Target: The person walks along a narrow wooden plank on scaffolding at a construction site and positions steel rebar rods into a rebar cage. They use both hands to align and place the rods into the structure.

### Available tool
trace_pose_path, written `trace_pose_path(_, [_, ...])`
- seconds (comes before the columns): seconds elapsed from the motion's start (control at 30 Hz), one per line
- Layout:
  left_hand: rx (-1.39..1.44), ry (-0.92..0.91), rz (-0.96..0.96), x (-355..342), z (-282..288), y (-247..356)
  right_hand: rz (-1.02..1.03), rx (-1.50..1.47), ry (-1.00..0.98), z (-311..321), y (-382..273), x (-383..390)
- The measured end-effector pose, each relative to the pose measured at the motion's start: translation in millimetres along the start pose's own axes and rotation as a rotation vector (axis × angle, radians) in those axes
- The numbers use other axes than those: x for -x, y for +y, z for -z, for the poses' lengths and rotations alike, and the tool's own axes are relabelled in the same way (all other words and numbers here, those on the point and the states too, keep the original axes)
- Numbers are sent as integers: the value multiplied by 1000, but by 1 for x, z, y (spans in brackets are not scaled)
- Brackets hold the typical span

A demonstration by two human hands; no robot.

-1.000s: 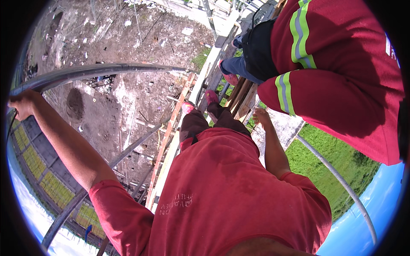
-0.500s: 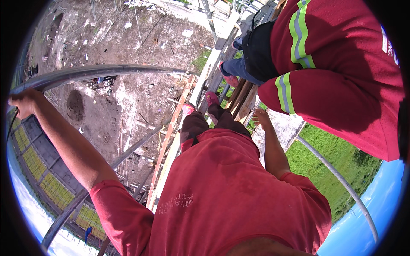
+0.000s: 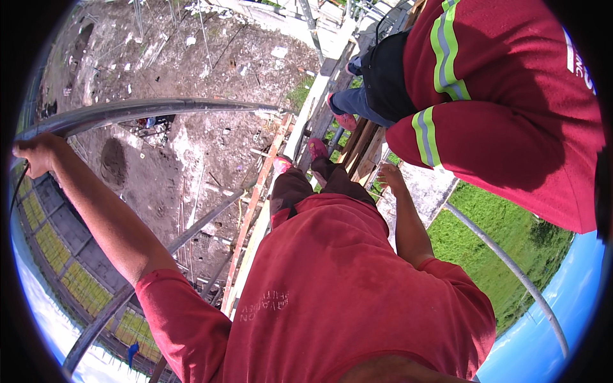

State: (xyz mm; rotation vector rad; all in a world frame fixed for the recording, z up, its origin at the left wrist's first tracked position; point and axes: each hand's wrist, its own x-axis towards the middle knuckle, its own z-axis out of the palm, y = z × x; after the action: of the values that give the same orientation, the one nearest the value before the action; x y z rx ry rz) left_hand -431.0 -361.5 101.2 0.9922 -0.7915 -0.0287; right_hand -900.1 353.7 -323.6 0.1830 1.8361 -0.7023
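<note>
Far out on the left, my left hand (image 3: 39, 154) is closed round a grey metal scaffold pipe (image 3: 159, 110) that runs across above the ground. My right hand (image 3: 391, 177) hangs low beside my right hip with its fingers loosely apart. Nothing shows in it. It is nearest to a pale concrete ledge (image 3: 415, 195), though I cannot tell whether it touches it. Under my feet, in pink shoes (image 3: 317, 150), is a narrow walkway of wooden planks (image 3: 357, 153).
A co-worker in a red jacket (image 3: 498, 121) with reflective bands stands close at the right. Slanting pipes (image 3: 211, 217) cross on the left, and another pipe (image 3: 511, 262) at the right. Rubble-strewn ground (image 3: 191, 153) lies far below left; grass (image 3: 472, 236) lies below right.
</note>
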Motion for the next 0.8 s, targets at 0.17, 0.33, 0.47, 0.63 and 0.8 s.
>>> trace_pose_path(0.17, [24,8,-3,1,0,-2,26,5,-9,-2,0,2])
trace_pose_path(0.33, [-83,25,-5,-2,1,-4,47,16,-11,-3,0,5])
trace_pose_path(0.47, [-101,5,-5,2,1,-1,62,21,-26,-2,-1,7])
trace_pose_path(0.63, [-93,22,38,18,-1,18,65,-4,-34,-2,-2,8])
trace_pose_path(0.8, [-225,66,130,42,0,47,20,-60,-7,-2,-6,9])
